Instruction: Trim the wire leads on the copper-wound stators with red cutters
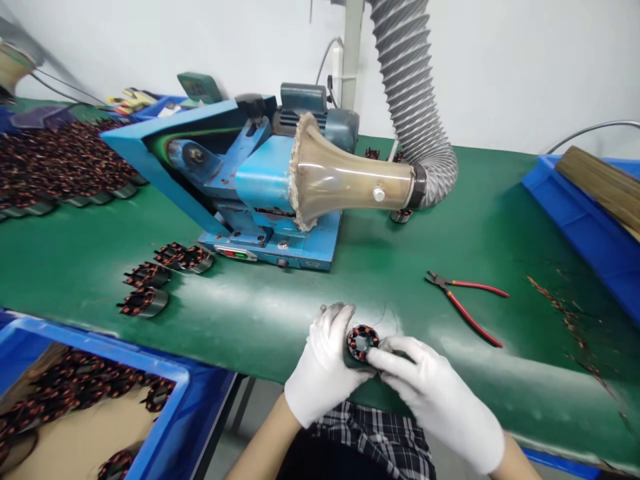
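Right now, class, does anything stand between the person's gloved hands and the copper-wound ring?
Nothing visible besides the gloves: the left hand and right hand are both at the ring. The pliers lie right; the blue machine stands beyond.

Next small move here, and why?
I'd probably send the white-gloved right hand to the open, red-handled metal pliers: fine wires show beside the round black-and-copper coil ring, which the white-gloved left hand cups.
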The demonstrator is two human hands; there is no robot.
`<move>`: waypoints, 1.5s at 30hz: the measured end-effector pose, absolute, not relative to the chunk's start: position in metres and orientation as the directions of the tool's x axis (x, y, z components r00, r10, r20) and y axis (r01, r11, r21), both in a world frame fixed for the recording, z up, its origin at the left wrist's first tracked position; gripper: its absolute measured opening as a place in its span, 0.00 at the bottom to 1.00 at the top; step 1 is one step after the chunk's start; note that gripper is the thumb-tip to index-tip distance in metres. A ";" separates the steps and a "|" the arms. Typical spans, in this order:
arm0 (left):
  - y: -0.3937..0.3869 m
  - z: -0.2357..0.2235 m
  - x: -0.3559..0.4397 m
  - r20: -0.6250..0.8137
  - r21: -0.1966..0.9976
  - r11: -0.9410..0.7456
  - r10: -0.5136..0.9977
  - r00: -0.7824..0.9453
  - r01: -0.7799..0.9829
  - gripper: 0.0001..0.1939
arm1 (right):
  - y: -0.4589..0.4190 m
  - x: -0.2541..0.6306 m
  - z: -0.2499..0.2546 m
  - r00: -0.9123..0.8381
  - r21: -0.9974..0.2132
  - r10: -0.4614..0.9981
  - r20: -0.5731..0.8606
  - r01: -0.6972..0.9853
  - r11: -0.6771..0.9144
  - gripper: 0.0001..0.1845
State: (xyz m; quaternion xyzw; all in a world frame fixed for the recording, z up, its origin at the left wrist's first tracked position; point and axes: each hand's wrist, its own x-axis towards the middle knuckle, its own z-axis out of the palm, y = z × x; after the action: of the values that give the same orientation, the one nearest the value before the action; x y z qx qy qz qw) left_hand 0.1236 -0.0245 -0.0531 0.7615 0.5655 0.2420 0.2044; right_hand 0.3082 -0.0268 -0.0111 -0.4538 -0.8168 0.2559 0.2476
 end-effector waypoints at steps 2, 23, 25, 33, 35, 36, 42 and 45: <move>-0.022 -0.053 0.120 0.112 0.604 -0.321 0.941 0.320 0.730 0.39 | -0.029 0.298 -0.019 -0.560 -0.414 0.793 0.242 0.679 0.606 0.13; -0.006 -0.014 0.127 -0.076 0.782 -0.261 0.862 0.502 0.566 0.62 | -0.004 0.305 -0.008 -0.588 -0.566 0.759 -0.279 0.739 0.365 0.40; -0.002 -0.015 0.130 -0.094 0.767 -0.288 0.833 0.545 0.573 0.53 | -0.005 0.304 -0.017 -0.583 -0.524 0.761 -0.283 0.759 0.387 0.38; 0.000 -0.018 0.132 -0.099 0.686 -0.374 0.802 0.589 0.624 0.24 | -0.021 0.304 -0.036 -0.463 -0.421 0.871 -0.163 0.831 0.363 0.18; 0.001 -0.014 0.133 -0.109 0.658 -0.395 0.792 0.600 0.641 0.19 | -0.024 0.304 -0.037 -0.461 -0.445 0.874 -0.154 0.822 0.356 0.16; 0.001 -0.013 0.133 -0.110 0.649 -0.406 0.787 0.607 0.643 0.18 | -0.024 0.304 -0.037 -0.453 -0.464 0.878 -0.158 0.818 0.339 0.16; -0.001 -0.016 0.132 -0.099 0.627 -0.424 0.788 0.607 0.654 0.20 | -0.019 0.306 -0.025 -0.473 -0.626 0.847 -0.245 0.744 0.235 0.17; -0.001 -0.017 0.131 -0.093 0.631 -0.429 0.785 0.613 0.646 0.20 | -0.016 0.307 -0.021 -0.505 -0.654 0.820 -0.269 0.721 0.229 0.14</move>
State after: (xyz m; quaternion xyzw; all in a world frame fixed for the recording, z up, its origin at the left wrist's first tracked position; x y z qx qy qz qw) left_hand 0.1306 -0.0013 -0.0175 0.8384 0.4266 0.1081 0.3215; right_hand 0.3075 -0.0159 -0.0214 -0.4933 -0.7812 0.3769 0.0658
